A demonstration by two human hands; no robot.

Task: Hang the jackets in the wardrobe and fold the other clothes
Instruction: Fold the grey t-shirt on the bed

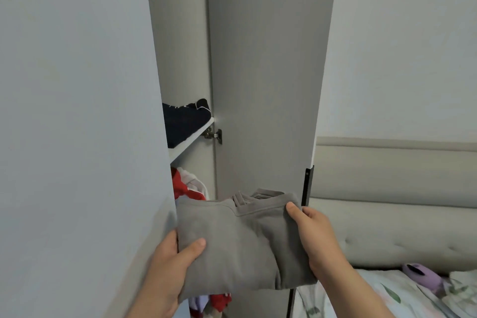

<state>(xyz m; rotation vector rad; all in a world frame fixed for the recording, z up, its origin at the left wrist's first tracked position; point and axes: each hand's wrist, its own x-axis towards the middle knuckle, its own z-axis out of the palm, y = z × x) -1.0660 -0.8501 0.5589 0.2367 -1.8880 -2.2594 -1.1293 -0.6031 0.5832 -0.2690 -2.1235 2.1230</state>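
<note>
- The left hand, at the lower middle of the frame, grips the left edge of a folded grey sweater: its thumb lies flat on top and the fingers go underneath, out of sight
- The right hand, a little higher and to the right, grips the sweater's right edge near the collar, thumb on top and fingers curled round the side
- The sweater is held roughly level between both hands in the lower middle of the frame, collar end pointing away from the person, just in front of the open wardrobe and not resting on any shelf
- Below the sweater, at the bottom edge, red and lilac clothes show in a loose heap
- At the lower right lies a bed with a leaf-print sheet; a purple soft object sits on it, and a padded pale headboard rises behind
- A pale wardrobe panel fills the left side of the frame; an open door stands in the middle, with a black handle strip on its right edge, just above the right hand
- Between panel and door, just above the sweater, red and white clothes sit in the lower compartment
- Higher up, a white shelf carries a folded dark navy garment with white trim; a metal hinge sits just right of the shelf's end
- A plain pale wall fills the upper right
</note>
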